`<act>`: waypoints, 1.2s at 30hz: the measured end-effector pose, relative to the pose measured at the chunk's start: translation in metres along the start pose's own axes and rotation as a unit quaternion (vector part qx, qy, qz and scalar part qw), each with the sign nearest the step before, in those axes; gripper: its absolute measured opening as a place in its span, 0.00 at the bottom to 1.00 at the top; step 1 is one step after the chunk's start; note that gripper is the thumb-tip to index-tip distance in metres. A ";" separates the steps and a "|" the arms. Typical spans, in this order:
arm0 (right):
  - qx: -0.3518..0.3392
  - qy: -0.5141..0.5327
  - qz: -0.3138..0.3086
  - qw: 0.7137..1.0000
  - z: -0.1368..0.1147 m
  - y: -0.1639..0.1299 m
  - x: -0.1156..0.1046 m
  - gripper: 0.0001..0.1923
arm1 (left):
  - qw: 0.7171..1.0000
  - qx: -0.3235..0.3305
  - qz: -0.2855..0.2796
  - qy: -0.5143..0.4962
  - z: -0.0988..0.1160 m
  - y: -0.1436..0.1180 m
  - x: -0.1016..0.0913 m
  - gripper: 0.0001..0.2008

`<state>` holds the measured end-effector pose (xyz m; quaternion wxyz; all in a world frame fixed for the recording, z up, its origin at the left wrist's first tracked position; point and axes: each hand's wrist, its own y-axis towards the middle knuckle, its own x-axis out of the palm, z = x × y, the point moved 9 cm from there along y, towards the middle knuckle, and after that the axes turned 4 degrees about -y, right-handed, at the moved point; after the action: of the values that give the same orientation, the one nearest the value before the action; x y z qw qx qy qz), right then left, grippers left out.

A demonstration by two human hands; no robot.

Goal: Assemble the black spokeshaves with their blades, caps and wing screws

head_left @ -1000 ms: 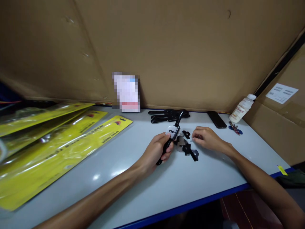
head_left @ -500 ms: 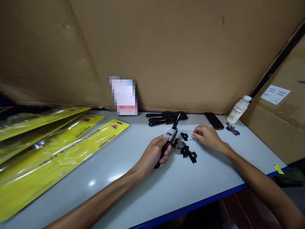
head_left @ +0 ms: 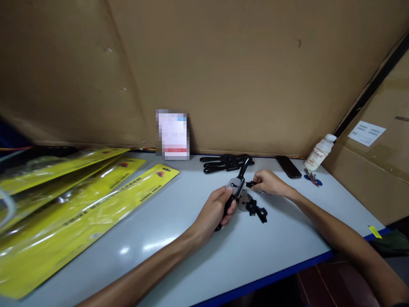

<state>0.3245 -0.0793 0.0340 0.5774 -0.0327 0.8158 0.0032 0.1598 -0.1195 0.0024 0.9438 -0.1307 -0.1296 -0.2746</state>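
My left hand (head_left: pixel 216 209) grips a black-handled metal tool (head_left: pixel 237 183) by its lower handle and holds it tilted above the grey table (head_left: pixel 179 238); a silver plate sits at the tool's middle. My right hand (head_left: pixel 269 182) pinches a small black part (head_left: pixel 250 184) right beside the tool's middle. Just below the tool, a round silver plate (head_left: pixel 244 200) and loose black parts (head_left: pixel 257 209) lie on the table.
More black tools (head_left: pixel 225 162) lie at the back by the cardboard wall (head_left: pixel 223 72). Yellow packaging cards in plastic (head_left: pixel 73 204) cover the left side. A dark phone (head_left: pixel 288 166), a white bottle (head_left: pixel 319 152) and keys (head_left: pixel 312 177) sit at the back right.
My right hand has picked up a small black part from the table and moved left with it, up to the tool. My left hand keeps its grip on the handle.
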 end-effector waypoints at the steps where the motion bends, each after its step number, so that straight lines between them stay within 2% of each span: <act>1: 0.003 0.011 0.008 1.000 0.005 -0.001 -0.007 0.07 | 1.000 -0.001 -0.003 0.001 -0.001 0.001 0.000 0.14; 5: 0.009 0.068 0.050 0.996 0.020 -0.020 -0.049 0.09 | 0.999 -0.020 -0.022 0.029 -0.004 0.004 0.004 0.14; 7: -0.020 0.195 0.071 0.978 0.016 -0.032 -0.066 0.11 | 0.997 -0.047 -0.041 0.049 -0.008 0.003 0.007 0.13; 11: -0.089 0.286 0.013 0.954 -0.020 -0.047 -0.056 0.10 | 0.988 -0.075 -0.084 0.102 -0.014 0.000 0.014 0.14; 13: -0.117 0.275 0.004 0.954 -0.040 -0.051 -0.045 0.09 | 0.984 -0.073 -0.097 0.129 -0.016 -0.001 0.016 0.14; 17: -0.136 0.219 0.043 0.965 -0.060 -0.054 -0.035 0.03 | 0.983 -0.081 -0.098 0.132 -0.016 -0.002 0.015 0.14; 23: -0.156 0.096 0.125 0.975 -0.065 -0.056 -0.032 0.06 | 0.985 -0.094 -0.084 0.114 -0.012 -0.002 0.015 0.14; 31: -0.141 0.059 0.120 0.981 -0.066 -0.054 -0.022 0.05 | 0.984 -0.076 -0.092 0.129 -0.012 -0.003 0.017 0.20; 34: -0.152 0.078 0.160 0.972 -0.066 -0.056 -0.031 0.04 | 0.986 -0.076 -0.095 0.117 -0.013 -0.003 0.017 0.18; 36: -0.146 0.112 0.214 0.960 -0.058 -0.060 -0.050 0.05 | 0.988 -0.073 -0.088 0.108 -0.012 -0.003 0.015 0.17</act>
<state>0.2898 -0.1391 0.1024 0.4572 0.0583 0.8540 0.2415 0.1726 -0.1331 -0.0037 0.9123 -0.1573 -0.0172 -0.3776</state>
